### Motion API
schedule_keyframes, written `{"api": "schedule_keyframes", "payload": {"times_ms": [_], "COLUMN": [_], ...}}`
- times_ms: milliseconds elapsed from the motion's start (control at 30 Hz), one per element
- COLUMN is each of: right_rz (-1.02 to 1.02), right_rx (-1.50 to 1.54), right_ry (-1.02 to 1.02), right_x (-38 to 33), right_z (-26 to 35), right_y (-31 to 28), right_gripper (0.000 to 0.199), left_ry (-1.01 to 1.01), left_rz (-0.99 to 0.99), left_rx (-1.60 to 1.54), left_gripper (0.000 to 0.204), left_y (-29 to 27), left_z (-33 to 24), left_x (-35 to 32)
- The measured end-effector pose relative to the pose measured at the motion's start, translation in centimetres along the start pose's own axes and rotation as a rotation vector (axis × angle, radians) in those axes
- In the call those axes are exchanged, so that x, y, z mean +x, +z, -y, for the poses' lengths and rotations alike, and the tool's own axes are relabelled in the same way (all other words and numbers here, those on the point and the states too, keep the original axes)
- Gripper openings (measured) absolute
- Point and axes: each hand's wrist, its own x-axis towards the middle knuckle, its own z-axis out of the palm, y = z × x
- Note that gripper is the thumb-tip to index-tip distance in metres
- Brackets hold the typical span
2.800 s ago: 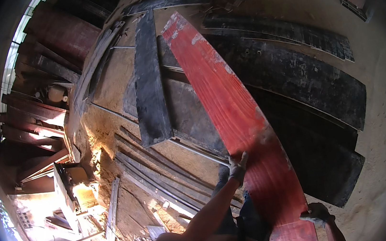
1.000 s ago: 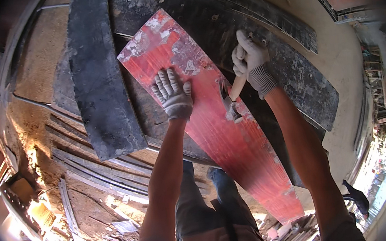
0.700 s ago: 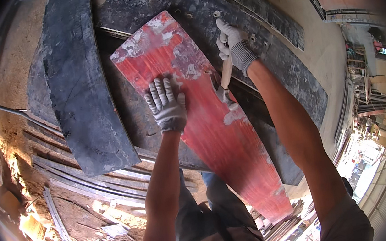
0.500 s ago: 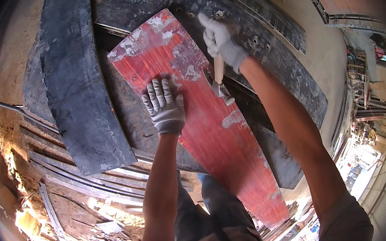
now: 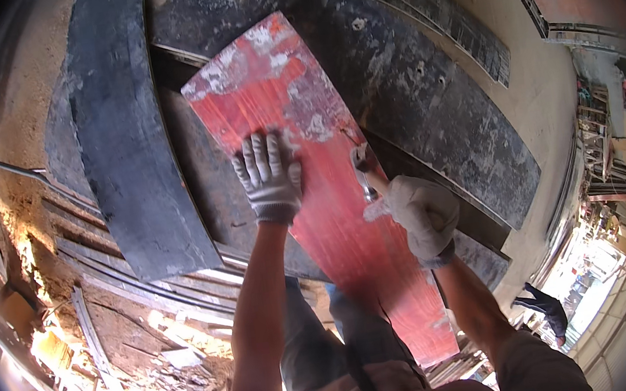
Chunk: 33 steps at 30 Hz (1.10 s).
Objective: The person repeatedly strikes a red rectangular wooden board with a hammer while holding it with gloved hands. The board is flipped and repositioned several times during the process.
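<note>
A long red-faced board (image 5: 331, 217) with grey, scuffed patches lies aslant in front of me. My left hand (image 5: 268, 177), in a striped grey-white work glove, rests flat on its left side with the fingers spread. In my gloved right hand (image 5: 427, 217) is a claw hammer (image 5: 364, 173), gripped by its light wooden handle. The metal head is over the board's right edge, and I cannot tell if it touches. Just beyond the head, a thin nail-like piece (image 5: 345, 134) shows near that edge.
Large dark, stained panels (image 5: 426, 96) lie beneath the red board, and another dark panel (image 5: 126, 140) is at its left. Long strips (image 5: 152, 285) and wood scraps (image 5: 157, 386) cover the lower left. At the right, a person's dark sleeve (image 5: 550, 311) shows near stacked timber (image 5: 595, 137).
My right hand has come down toward me, and the hammer has swung round so its head points away from me. My left hand stays put. Another person has appeared at the lower right.
</note>
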Motion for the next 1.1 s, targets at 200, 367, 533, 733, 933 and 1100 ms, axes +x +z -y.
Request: {"api": "schedule_keyframes", "payload": {"times_ms": [200, 367, 533, 733, 933, 1100], "right_rz": [0.484, 0.868, -0.223, -0.298, -0.103, 0.022], "right_rx": [-1.081, -1.180, 0.034, 0.161, -0.186, 0.440], "right_ry": [0.435, 0.821, 0.428, 0.576, 0.365, 0.377], "right_x": [-0.8, -9.7, -14.3, -16.6, -22.6, -22.8], "right_z": [4.5, 4.0, 0.3, 0.6, 2.0, -2.4], "right_y": [-0.9, -5.0, -7.1, -10.0, -10.8, -12.1], "right_gripper": [0.030, 0.018, 0.036, 0.043, 0.040, 0.046], "left_ry": [-0.011, 0.029, 0.046, 0.085, 0.236, 0.108], "left_rz": [0.063, 0.019, -0.011, 0.071, 0.169, 0.274], "left_rx": [0.097, 0.036, 0.103, 0.020, -0.103, -0.109], "left_gripper": [0.072, 0.075, 0.076, 0.080, 0.077, 0.083], "left_y": [0.8, 1.4, 1.9, 0.9, -1.1, -2.5], "left_z": [0.0, 0.6, 0.2, 1.2, 1.9, 0.9], "left_x": [0.0, -0.2, -0.4, 0.4, 1.1, -3.2]}}
